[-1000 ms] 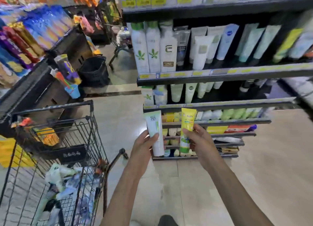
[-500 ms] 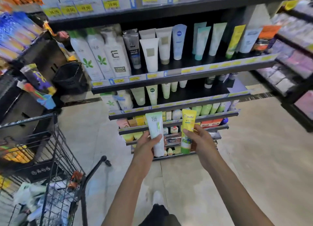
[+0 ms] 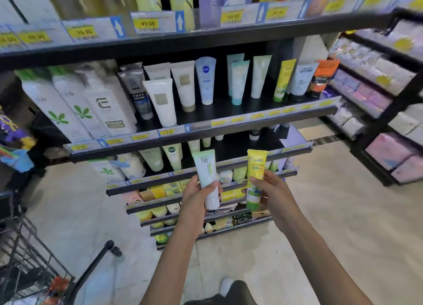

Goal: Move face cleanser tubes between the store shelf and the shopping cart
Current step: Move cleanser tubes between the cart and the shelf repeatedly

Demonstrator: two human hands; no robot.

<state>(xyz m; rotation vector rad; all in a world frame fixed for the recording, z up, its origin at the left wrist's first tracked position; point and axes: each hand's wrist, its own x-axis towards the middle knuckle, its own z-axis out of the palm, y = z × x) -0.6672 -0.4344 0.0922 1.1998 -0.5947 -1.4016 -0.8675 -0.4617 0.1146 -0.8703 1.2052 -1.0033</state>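
Left hand (image 3: pixel 196 193): fingers clamped round the lower body of a white-and-green tube (image 3: pixel 207 179), held upright, cap end down.
Right hand (image 3: pixel 271 191): fingers clamped on a yellow tube (image 3: pixel 254 179), upright, cap end down.
Position of tubes: both in the air in front of the store shelf (image 3: pixel 229 119), side by side, apart from each other, touching no shelf board.
Shelf stock: cleanser tubes standing cap-down in rows on the middle shelf; a matching yellow tube (image 3: pixel 282 80) stands toward its right end.
Shopping cart (image 3: pixel 29 259): low left, well apart from both hands; only its corner and handle show.
Step in hand (judged): carrying two tubes to the shelf for placing.
Risk, toppling: shelved tubes stand close on narrow caps; a careless insertion would likely knock neighbours over.
Risk, misplacing: similar green-and-white packs sit on several tiers, so a wrong slot is easy.
Risk, slip: each tube is gripped low, so the top-heavy upper part may tip on release.
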